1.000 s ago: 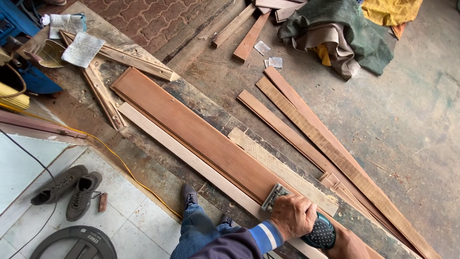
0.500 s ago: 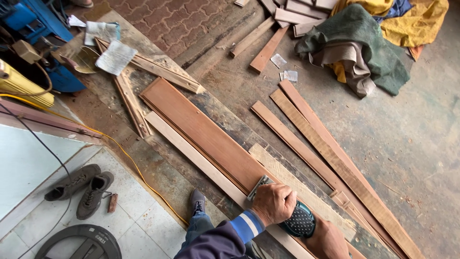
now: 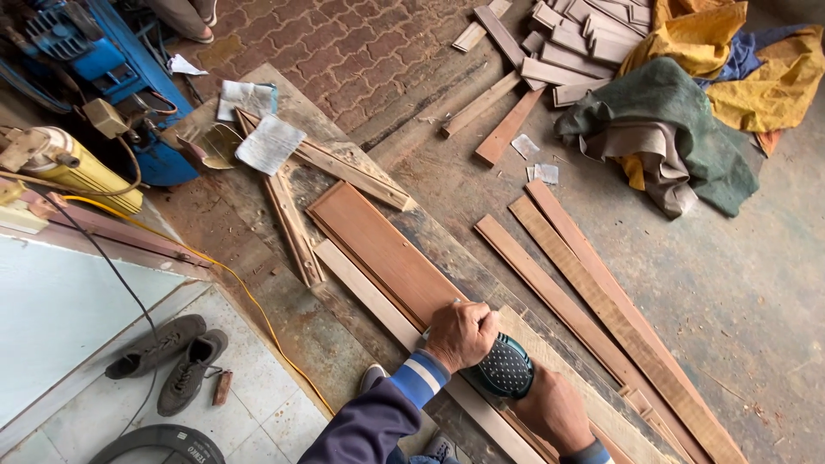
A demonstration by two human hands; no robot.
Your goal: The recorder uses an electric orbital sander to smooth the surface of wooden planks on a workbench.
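A long reddish-brown board (image 3: pixel 378 245) lies diagonally on a rough plank bench (image 3: pixel 284 155). On it sits a dark green electric sander (image 3: pixel 503 367) with a dotted grip. My left hand (image 3: pixel 461 333) grips the front of the sander from above. My right hand (image 3: pixel 554 407) holds its rear end. A pale wooden strip (image 3: pixel 365 292) runs along the board's near edge, and a second pale rough strip (image 3: pixel 593 404) lies on the far side, partly hidden by my right hand.
Several long slats (image 3: pixel 593 301) lie on the concrete floor to the right. Crumpled green and yellow cloths (image 3: pixel 687 112) and short offcuts (image 3: pixel 576 34) are at the back. A blue machine (image 3: pixel 103 69), a yellow cable (image 3: pixel 249 301) and a pair of shoes (image 3: pixel 168 357) are on the left.
Both hands have slid the sander up along the red board toward its far end. The view has shifted with it, showing more of the blue machine and the offcuts.
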